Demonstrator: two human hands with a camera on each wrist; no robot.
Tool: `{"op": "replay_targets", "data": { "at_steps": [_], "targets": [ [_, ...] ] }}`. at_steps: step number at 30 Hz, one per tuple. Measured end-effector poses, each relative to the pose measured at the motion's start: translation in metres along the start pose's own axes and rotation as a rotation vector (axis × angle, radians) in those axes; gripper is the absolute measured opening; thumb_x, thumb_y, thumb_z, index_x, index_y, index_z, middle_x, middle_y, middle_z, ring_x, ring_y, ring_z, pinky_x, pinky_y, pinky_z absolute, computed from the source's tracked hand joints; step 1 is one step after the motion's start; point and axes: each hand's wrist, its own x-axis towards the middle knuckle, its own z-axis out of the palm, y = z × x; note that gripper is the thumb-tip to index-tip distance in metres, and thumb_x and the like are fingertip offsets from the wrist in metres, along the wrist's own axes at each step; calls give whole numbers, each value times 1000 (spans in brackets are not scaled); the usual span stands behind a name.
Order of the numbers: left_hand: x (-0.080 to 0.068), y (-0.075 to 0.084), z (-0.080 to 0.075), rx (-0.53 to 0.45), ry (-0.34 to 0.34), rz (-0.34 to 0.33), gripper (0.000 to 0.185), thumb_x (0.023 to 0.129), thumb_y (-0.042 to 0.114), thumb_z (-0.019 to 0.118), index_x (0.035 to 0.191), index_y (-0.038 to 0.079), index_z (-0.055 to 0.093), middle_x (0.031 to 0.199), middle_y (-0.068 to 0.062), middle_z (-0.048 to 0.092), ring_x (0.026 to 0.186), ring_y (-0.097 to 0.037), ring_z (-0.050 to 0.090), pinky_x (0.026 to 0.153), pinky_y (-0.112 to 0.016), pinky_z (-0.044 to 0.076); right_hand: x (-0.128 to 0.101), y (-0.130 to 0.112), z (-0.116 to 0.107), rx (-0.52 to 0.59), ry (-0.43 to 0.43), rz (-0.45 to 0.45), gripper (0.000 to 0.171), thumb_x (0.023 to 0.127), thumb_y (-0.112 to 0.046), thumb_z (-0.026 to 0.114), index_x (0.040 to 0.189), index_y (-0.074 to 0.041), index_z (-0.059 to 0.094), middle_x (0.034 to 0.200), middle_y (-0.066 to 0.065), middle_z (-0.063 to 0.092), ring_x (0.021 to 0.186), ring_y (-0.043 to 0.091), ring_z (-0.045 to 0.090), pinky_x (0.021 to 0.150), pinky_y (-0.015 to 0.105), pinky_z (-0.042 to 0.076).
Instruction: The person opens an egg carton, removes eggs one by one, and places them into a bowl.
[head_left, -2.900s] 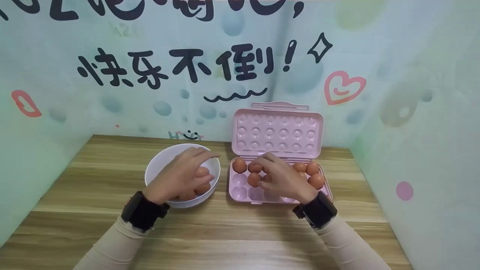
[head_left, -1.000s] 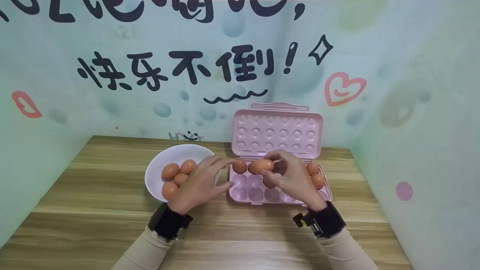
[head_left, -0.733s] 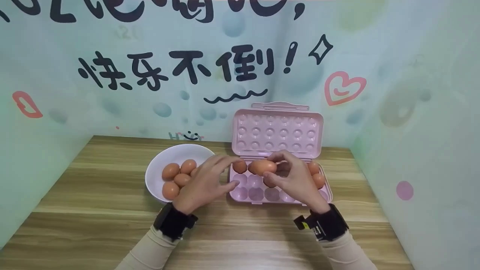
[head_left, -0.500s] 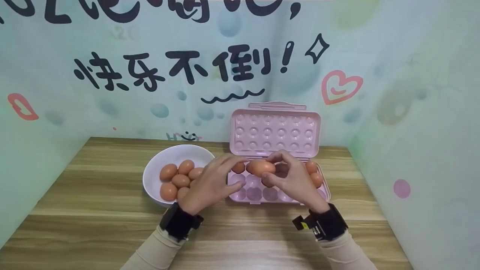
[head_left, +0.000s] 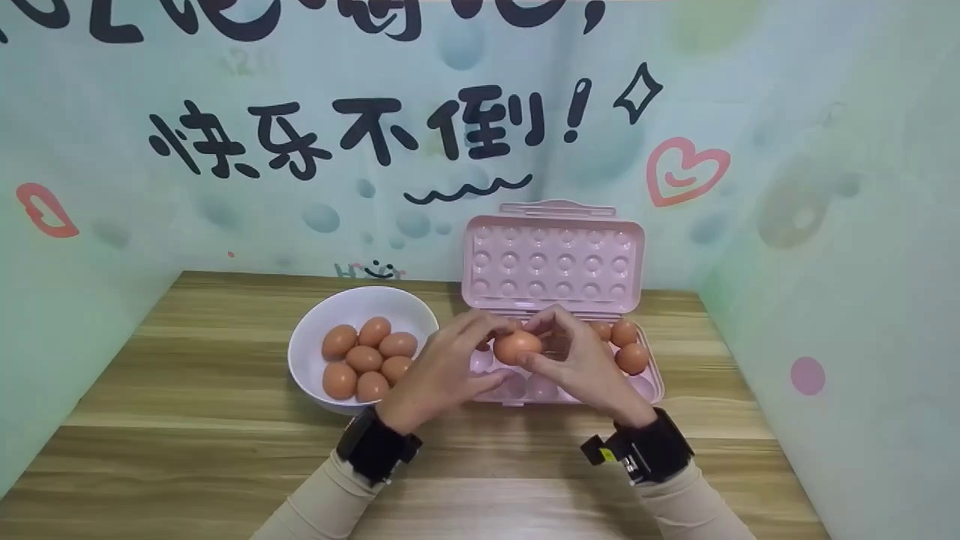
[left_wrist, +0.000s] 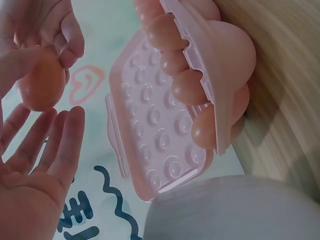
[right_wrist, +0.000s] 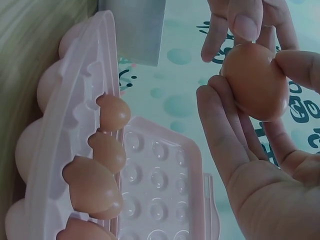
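Brown egg (head_left: pixel 517 346) pinched in right hand (head_left: pixel 581 366), left hand (head_left: pixel 442 369) touching it with loose fingers, above tray (head_left: pixel 651 384).

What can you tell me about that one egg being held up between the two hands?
The egg is brown, smooth and matte, with no crack that shows. It is held in the air above the open pink egg tray, not resting in any cup. The right hand pinches it between thumb and fingers, as the right wrist view shows plainly. The left hand meets it from the other side, its thumb on the shell and its other fingers straight beneath. It lies roughly sideways, long axis across.
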Motion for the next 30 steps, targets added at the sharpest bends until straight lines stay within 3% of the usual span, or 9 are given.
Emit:
{"op": "replay_targets", "data": {
  "at_steps": [6,11,16,23,30],
  "targets": [
    [0,2,4,8,34,50,43,88,18,88,125,10,67,125,-4,68,113,-17,67,100,-28,57,-1,1,4,1,-18,-26,37,93,-23,84,121,-9,64,122,7,68,112,22,70,100,38,57],
    [0,2,0,-6,32,31,41,89,18,88,124,9,68,122,-4,68,109,-16,67,96,-28,58,-1,3,4,36,-38,-56,39,94,-20,83,126,-9,63,125,7,69,113,23,71,101,37,57],
    [1,-2,-13,33,7,-34,41,89,19,87,124,9,68,121,-5,68,107,-17,68,96,-31,58,-1,2,-3,77,-46,-67,38,97,-14,79,130,-6,63,126,10,70,115,31,72,101,41,58],
    [2,-9,-40,78,-49,-180,38,91,22,86,125,14,69,120,0,69,105,-16,66,93,-32,57,0,0,-19,-32,66,-41,39,92,-3,78,129,-9,66,119,10,74,112,28,72,97,43,60],
    [-3,-21,-72,64,-77,-271,37,87,14,87,120,12,70,119,-3,70,103,-20,66,90,-35,58,0,1,-27,-133,123,-64,41,92,-6,79,131,-15,68,124,5,73,111,24,74,98,42,60]
  ]
}}
